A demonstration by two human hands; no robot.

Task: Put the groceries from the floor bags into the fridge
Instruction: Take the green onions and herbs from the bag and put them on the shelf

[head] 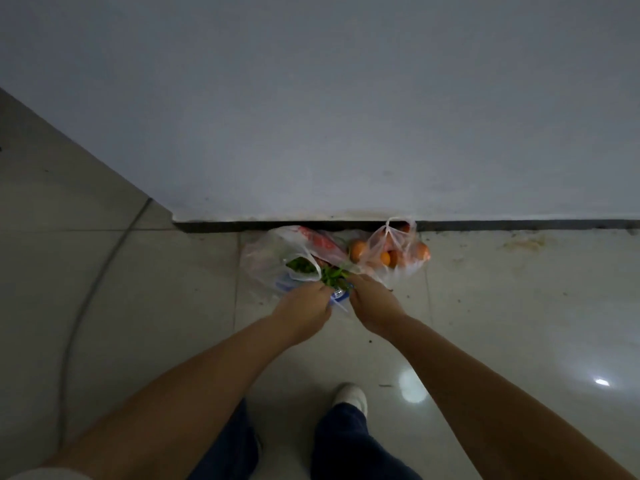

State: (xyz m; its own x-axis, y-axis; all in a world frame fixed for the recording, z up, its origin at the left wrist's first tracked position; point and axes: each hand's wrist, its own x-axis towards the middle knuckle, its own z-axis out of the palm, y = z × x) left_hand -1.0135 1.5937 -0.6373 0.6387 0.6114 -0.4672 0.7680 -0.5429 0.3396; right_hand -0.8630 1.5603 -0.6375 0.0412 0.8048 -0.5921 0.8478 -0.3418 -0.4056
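Nearest the head camera are the person's 2 bare forearms, reaching down and forward, with dark trouser legs (346, 441) and 1 white shoe (350, 398) below them on the pale tiled floor (502, 306).

The left hand (304, 311) and the right hand (372, 306) meet at the near edge of a cluster of thin plastic bags lying on the floor against the dark strip at the foot of a wall (346, 116). Both hands look closed, pinching the plastic of the white bag (270, 265) at its mouth, 1 on each side. The fingertips are tucked under the plastic, so how firm the hold is cannot be told. Between the hands sits a bunch of leafy greens (332, 273), with something blue and white (337, 296) just beneath it. A red-printed packet (318, 242) lies behind. To the right, touching this bag, is a clear bag of oranges (391, 252), its handles knotted and standing up.

No fridge shows anywhere in this view, and every item visible lies in the bags on the floor. I judge the task barely begun: the bag is being opened or gathered, nothing is lifted clear, and all the groceries remain to be carried and stored.
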